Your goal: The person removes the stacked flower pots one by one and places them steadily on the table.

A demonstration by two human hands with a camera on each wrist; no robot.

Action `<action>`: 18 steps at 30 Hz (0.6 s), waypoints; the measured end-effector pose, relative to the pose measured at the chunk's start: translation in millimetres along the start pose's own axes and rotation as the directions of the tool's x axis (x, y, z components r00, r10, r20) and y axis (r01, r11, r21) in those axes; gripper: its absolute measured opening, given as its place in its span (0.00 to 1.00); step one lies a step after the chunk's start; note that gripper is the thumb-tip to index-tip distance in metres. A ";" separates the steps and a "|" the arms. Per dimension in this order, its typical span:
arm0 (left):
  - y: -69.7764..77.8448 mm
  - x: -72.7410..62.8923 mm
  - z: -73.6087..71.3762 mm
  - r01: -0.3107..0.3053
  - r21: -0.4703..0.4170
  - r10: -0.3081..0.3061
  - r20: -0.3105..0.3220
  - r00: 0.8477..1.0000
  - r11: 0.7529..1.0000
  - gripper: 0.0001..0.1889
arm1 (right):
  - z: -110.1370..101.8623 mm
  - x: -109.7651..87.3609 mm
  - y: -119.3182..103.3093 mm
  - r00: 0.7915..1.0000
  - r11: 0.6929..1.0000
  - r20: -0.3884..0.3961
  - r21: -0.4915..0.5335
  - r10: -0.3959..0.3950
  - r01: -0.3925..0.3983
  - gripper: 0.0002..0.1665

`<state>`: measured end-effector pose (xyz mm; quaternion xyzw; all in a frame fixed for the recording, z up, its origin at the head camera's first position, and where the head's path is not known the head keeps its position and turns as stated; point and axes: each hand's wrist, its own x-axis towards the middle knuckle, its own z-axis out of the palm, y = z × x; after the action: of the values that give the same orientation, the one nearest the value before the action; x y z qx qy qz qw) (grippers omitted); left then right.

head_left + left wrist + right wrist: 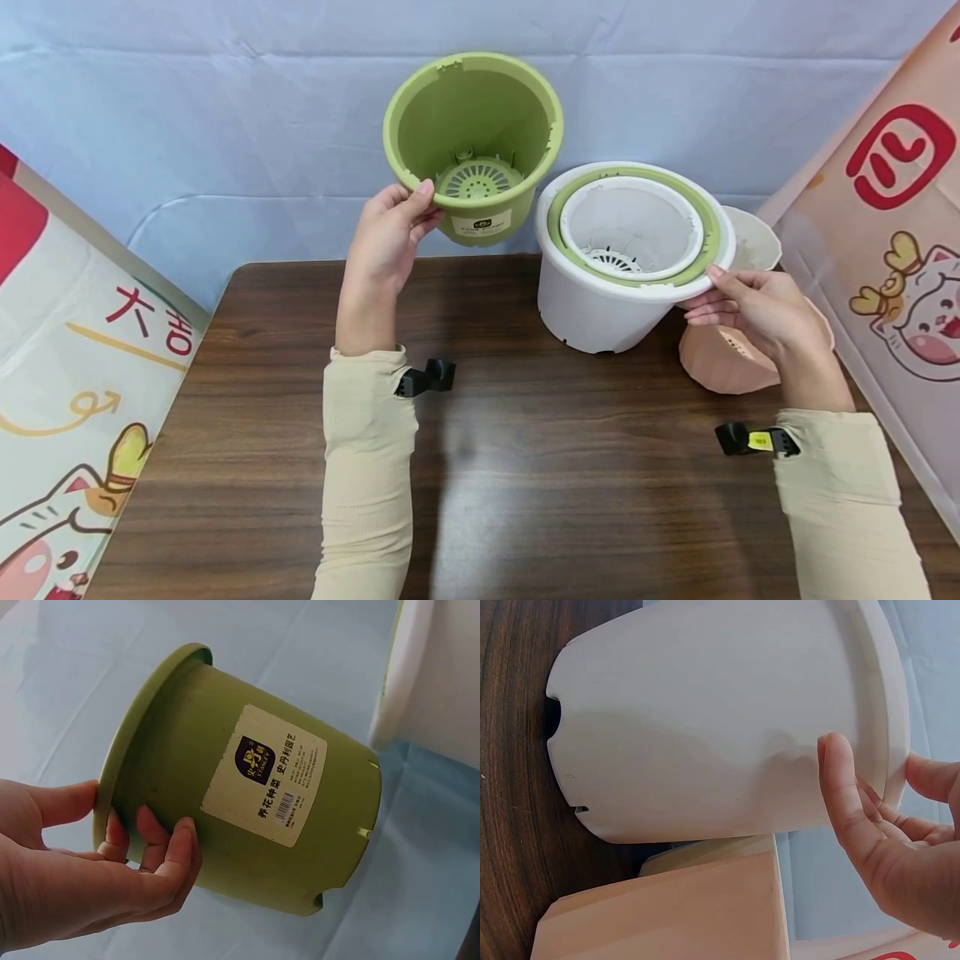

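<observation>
My left hand [392, 229] pinches the rim of a green plastic flower pot [480, 221], thumb over the lip and fingers against the outer wall. In the head view this pot is raised above the table's far edge, its opening tilted toward me. The left wrist view shows its printed label [264, 776] and notched base. My right hand [772, 312] grips the rim of a large white flower pot [592, 312], thumb on the lip, fingers underneath. Nested inside the white pot are a green pot [557, 218] and a smaller white pot [637, 208].
A pink faceted pot [720, 367] lies behind my right hand, partly hidden by it. Beyond it stands a pale pot [753, 242]. The brown wooden table [525, 467] meets a light blue cloth [262, 125] at the back, with printed panels [885, 208] on both sides.
</observation>
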<state>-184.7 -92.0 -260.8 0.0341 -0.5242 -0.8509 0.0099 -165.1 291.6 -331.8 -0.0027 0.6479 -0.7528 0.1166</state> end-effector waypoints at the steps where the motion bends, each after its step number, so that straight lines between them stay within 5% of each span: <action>1: -1.4 0.6 -1.3 0.007 -0.001 -0.007 -0.003 1.000 1.000 0.04 | 0.5 -0.1 0.1 1.000 1.000 -0.012 -0.016 0.000 0.000 0.13; 18: -42.2 14.6 -25.5 0.121 0.096 -0.116 -0.055 0.992 0.988 0.05 | 2.3 -0.7 2.5 0.999 1.000 -0.026 -0.022 -0.023 0.022 0.14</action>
<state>-196.7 -96.5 -310.6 0.0864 -0.5624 -0.8218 -0.0296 -163.6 289.2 -333.8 -0.0016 0.6575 -0.7469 0.0997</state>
